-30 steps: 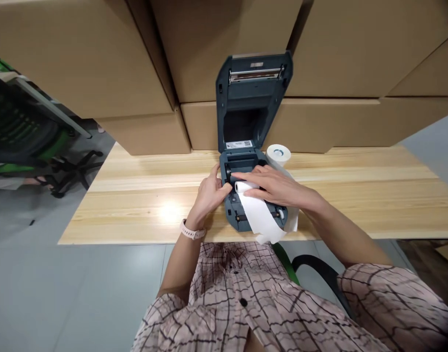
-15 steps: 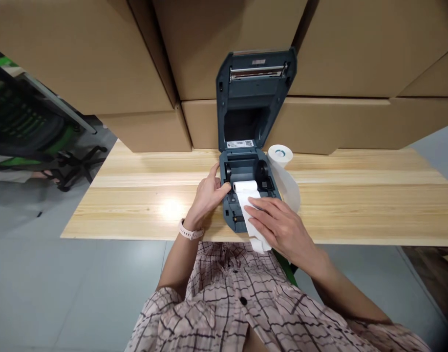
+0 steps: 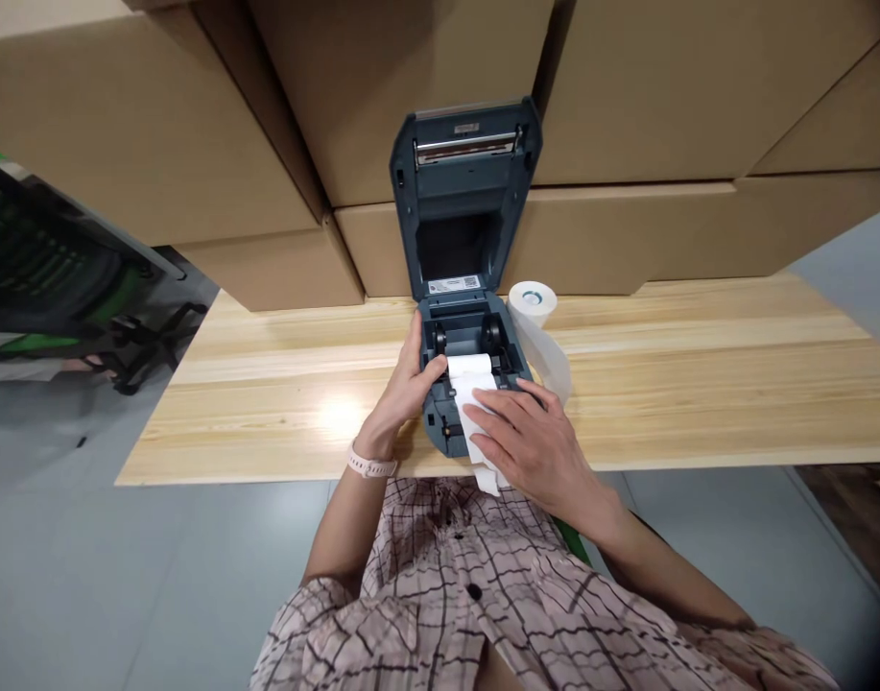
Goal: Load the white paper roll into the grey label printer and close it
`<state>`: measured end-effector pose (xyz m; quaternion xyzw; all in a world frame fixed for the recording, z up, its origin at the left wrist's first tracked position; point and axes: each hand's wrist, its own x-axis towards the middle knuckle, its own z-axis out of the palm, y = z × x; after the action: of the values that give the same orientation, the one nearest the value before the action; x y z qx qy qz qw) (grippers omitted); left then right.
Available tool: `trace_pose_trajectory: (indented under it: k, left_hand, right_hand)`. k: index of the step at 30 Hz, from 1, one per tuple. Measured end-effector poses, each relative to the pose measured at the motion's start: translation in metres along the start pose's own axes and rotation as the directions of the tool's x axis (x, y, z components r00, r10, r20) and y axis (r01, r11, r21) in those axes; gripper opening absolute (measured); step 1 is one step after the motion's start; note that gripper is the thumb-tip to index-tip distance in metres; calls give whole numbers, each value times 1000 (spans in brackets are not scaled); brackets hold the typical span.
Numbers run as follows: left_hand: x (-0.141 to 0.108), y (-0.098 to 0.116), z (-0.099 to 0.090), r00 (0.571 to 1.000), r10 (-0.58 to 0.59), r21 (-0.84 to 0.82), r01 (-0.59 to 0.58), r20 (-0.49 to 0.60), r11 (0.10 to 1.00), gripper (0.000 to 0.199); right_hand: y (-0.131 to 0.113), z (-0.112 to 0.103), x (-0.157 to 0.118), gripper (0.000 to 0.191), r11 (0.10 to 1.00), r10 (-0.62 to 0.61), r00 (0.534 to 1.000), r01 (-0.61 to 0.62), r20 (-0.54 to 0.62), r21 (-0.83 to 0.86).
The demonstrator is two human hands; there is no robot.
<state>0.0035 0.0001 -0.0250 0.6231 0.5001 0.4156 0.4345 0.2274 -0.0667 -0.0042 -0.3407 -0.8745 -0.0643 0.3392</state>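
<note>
A dark grey-blue label printer (image 3: 434, 422) sits at the table's front edge with its lid (image 3: 457, 197) raised upright. Inside its bay lies a small white paper roll (image 3: 469, 365), in front of the black roll holders. From it a paper strip (image 3: 465, 411) runs forward and hangs over the front edge, its end crumpled. My left hand (image 3: 402, 395) grips the printer's left side, thumb on the rim by the roll, fingers along the outer wall. My right hand (image 3: 530, 443) lies over the strip and the front right of the printer, fingers outstretched and flat.
Behind the printer's right side stands a white label roll (image 3: 533, 301), its loose tail (image 3: 551, 360) curling forward on the wooden table (image 3: 670, 384). Large cardboard boxes (image 3: 627, 106) form a wall at the back. An office chair's base (image 3: 148, 345) shows on the floor at left.
The view has shifted slightly, so the printer appears further left. My right hand's fingers still rest on the strip, its index finger now stretched further toward the printer's right side.
</note>
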Motion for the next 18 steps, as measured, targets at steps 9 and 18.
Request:
trace_pose_trajectory:
  k: [9, 18]
  left_hand:
    - [-1, -5, -2, 1000, 11, -4, -11, 17, 1000, 87]
    - [-1, -3, -1, 1000, -8, 23, 8, 6, 1000, 84]
  right_hand:
    - [-2, 0, 2, 18, 1000, 18, 1000, -18, 0, 22]
    - [-4, -2, 1, 19, 1000, 25, 1000, -25, 10, 12]
